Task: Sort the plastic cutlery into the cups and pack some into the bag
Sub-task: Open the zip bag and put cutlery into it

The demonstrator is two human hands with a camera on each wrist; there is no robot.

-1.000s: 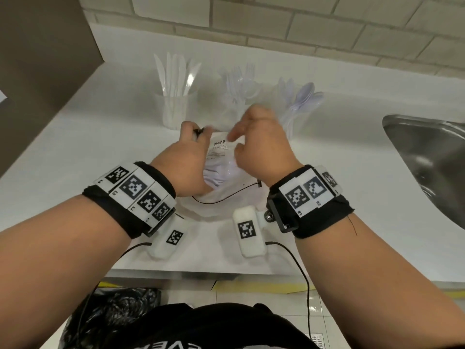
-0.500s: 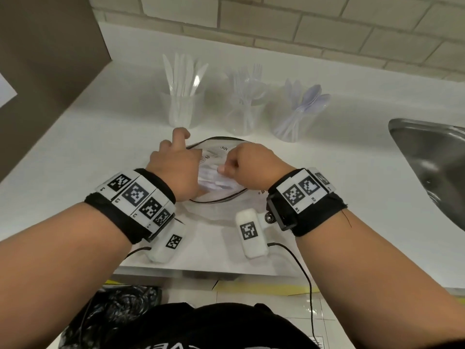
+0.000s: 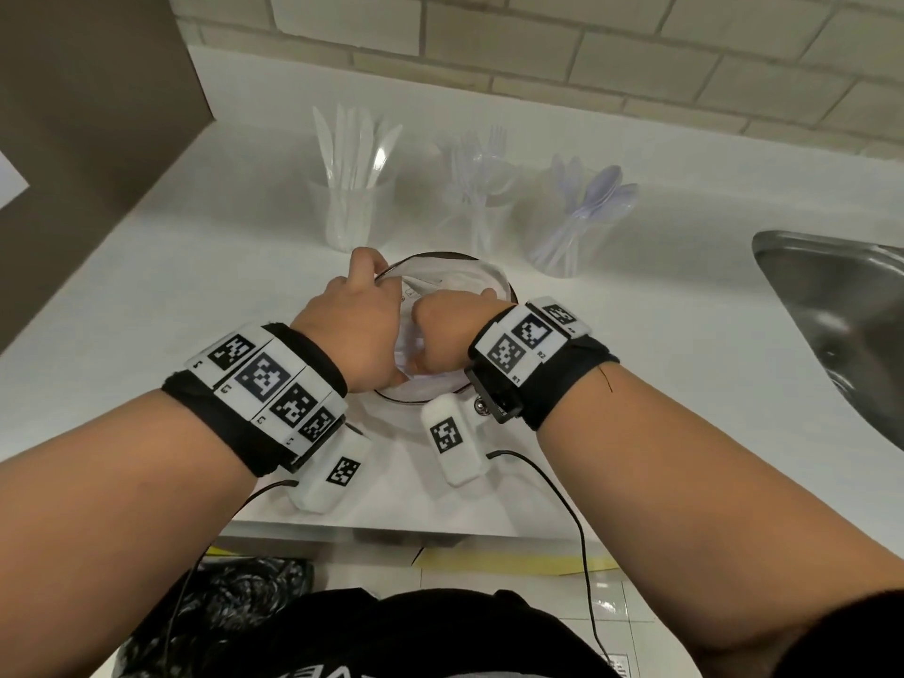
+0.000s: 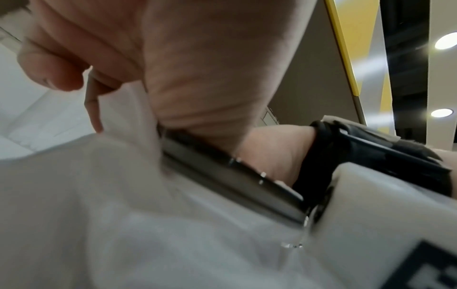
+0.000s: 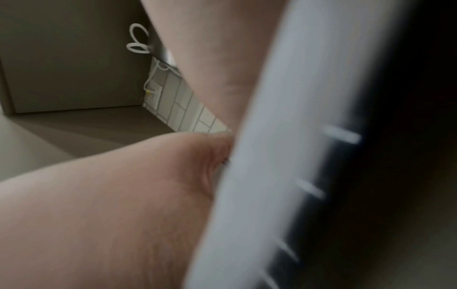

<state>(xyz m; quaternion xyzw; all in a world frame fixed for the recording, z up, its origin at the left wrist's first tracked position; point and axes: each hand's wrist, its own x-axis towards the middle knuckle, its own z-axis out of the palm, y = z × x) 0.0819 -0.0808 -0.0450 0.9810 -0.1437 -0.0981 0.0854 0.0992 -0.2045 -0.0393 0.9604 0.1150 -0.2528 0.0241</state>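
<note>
A clear plastic bag (image 3: 452,271) with a dark zip rim lies on the white counter, its mouth spread into an oval. Pale cutlery shows faintly inside it. My left hand (image 3: 374,278) pinches the rim at the bag's far left; the left wrist view shows thumb and finger closed on the bag's edge (image 4: 91,91). My right hand (image 3: 469,300) sits curled over the mouth's right side, fingers at the rim, their tips hidden. Behind the bag stand three clear cups: knives (image 3: 352,208), forks (image 3: 482,212), spoons (image 3: 577,227).
A steel sink (image 3: 831,325) is set into the counter at the right. A brown cabinet side (image 3: 73,139) closes off the left. The tiled wall runs behind the cups. The counter's front edge (image 3: 391,530) lies just below my wrists.
Both hands have come down from a raised pinch at the bag's top to the counter. The bag now lies flatter with its mouth pulled wider.
</note>
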